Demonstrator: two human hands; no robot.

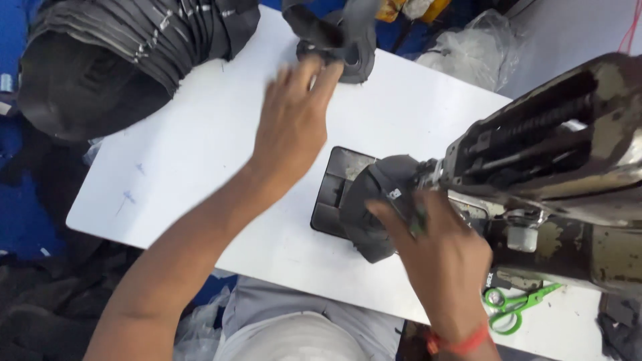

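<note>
Cap (374, 204) sat under the sewing machine (555, 167) head on the desk (200, 147), right hand (445, 257) fingers grasping it. Left hand (294, 120) reached far, fingers pinching a black piece (341, 40). Risk: with eyes off, fingers near the needle could get caught; the cap could shift.

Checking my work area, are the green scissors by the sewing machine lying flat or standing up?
Lying flat. The green scissors rest on the white table, handles toward the right hand.
</note>
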